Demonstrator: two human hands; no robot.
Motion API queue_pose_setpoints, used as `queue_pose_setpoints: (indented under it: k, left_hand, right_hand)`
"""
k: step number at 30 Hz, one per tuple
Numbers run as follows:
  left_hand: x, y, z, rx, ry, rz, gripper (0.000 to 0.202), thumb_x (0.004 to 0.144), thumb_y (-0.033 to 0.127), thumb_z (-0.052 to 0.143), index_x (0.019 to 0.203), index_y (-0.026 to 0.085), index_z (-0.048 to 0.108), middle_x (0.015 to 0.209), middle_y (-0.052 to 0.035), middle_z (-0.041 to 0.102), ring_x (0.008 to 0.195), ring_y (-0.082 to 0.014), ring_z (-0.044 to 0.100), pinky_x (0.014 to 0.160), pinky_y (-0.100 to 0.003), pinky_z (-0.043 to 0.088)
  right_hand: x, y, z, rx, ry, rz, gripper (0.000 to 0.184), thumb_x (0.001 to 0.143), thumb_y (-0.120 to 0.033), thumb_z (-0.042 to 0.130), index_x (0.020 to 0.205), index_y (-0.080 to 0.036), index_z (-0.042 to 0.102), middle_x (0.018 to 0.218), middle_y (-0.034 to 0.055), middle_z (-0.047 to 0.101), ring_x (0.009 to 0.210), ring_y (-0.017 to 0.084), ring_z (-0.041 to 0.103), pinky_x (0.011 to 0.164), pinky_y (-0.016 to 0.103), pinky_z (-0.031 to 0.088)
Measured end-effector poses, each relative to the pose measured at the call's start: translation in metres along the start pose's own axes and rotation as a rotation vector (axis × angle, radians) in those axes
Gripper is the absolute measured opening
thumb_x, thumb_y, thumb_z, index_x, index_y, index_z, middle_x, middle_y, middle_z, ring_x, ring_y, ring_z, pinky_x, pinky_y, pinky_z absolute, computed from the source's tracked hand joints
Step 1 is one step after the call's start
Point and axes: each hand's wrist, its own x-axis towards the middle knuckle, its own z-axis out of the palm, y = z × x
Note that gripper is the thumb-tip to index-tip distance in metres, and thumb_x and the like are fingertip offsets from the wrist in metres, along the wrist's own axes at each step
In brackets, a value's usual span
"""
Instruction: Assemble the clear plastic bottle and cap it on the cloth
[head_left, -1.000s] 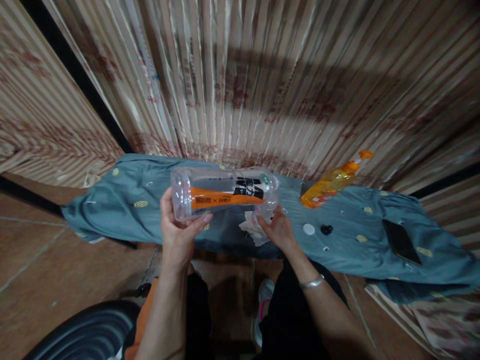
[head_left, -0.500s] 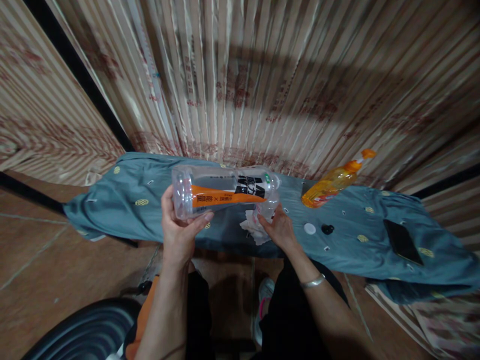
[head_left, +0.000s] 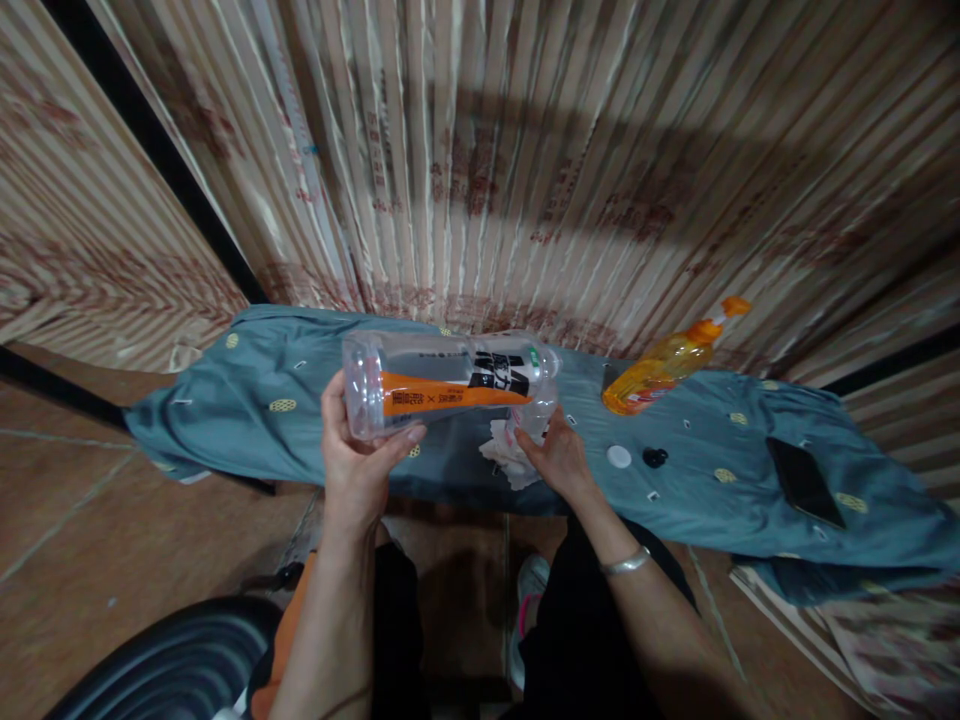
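Observation:
A large clear plastic bottle (head_left: pixel 431 390) with an orange and black label lies sideways in the air above the cloth. My left hand (head_left: pixel 364 440) grips its base end from below, thumb along the near side. At the neck end, my right hand (head_left: pixel 555 450) is closed, its fingers partly hidden. Something clear shows between the right fingers and the neck; I cannot make out what it is. Below lies a crumpled white tissue (head_left: pixel 508 462), close to the right hand. To the right of that hand rest a white round cap (head_left: pixel 619 457) and a small black object (head_left: pixel 655 457).
A blue-green patterned cloth (head_left: pixel 247 400) covers the narrow table. On it stands an orange pump bottle (head_left: pixel 656 375), with a black phone (head_left: pixel 805 482) at the right. A pleated curtain (head_left: pixel 480 150) hangs behind. A black ribbed round object (head_left: pixel 172 660) is at lower left.

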Motion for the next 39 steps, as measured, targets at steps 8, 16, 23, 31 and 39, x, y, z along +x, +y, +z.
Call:
queue_pose_setpoints:
  k: [8,16,23,31,39]
  left_hand:
    - [-0.0002,-0.0004,-0.0002,-0.008,-0.008,0.005,0.086,0.045,0.030,0.100,0.121,0.025,0.061,0.111,-0.0048,0.066,0.091,-0.0196,0.068,0.074,-0.031,0.063]
    - [-0.0009,0.0000,0.0005,-0.021,-0.026,0.004,0.083,0.049,0.026,0.098,0.123,0.027,0.061,0.112,-0.0043,0.066,0.094,-0.0201,0.068,0.076,-0.033,0.063]
    - [-0.0005,0.0006,0.0016,-0.017,-0.012,0.004,0.085,0.046,0.030,0.099,0.122,0.027,0.063,0.117,-0.0066,0.067,0.097,-0.0222,0.070,0.080,-0.035,0.064]
    - [-0.0003,0.0027,0.0009,-0.014,0.006,-0.006,0.088,0.046,0.026,0.099,0.126,0.025,0.061,0.122,-0.0088,0.065,0.106,-0.0257,0.068,0.087,-0.039,0.063]
    - [0.0000,0.0035,0.0003,-0.009,0.012,0.000,0.086,0.046,0.028,0.098,0.124,0.026,0.062,0.113,-0.0060,0.068,0.095,-0.0230,0.070,0.081,-0.039,0.064]
  right_hand:
    - [0.0005,-0.0005,-0.0011,-0.018,-0.018,-0.009,0.062,0.083,-0.045,0.058,0.132,-0.008,0.050,0.116,0.0232,0.072,0.103,0.037,0.072,0.092,0.052,0.056]
    - [0.0003,0.0000,-0.0009,-0.006,-0.006,-0.016,0.059,0.084,-0.044,0.058,0.132,-0.011,0.050,0.118,0.0220,0.072,0.106,0.036,0.071,0.093,0.052,0.055]
    - [0.0000,0.0007,-0.0003,-0.018,0.000,-0.023,0.054,0.084,-0.043,0.058,0.130,-0.014,0.052,0.116,0.0199,0.072,0.104,0.036,0.071,0.091,0.054,0.055]
    - [0.0001,0.0016,0.0004,-0.037,-0.005,-0.033,0.059,0.085,-0.045,0.058,0.131,-0.009,0.051,0.114,0.0219,0.072,0.103,0.036,0.071,0.091,0.051,0.056]
    - [0.0001,0.0037,0.0009,-0.048,-0.012,-0.022,0.062,0.085,-0.047,0.058,0.132,-0.008,0.050,0.114,0.0227,0.073,0.104,0.036,0.072,0.092,0.050,0.056]
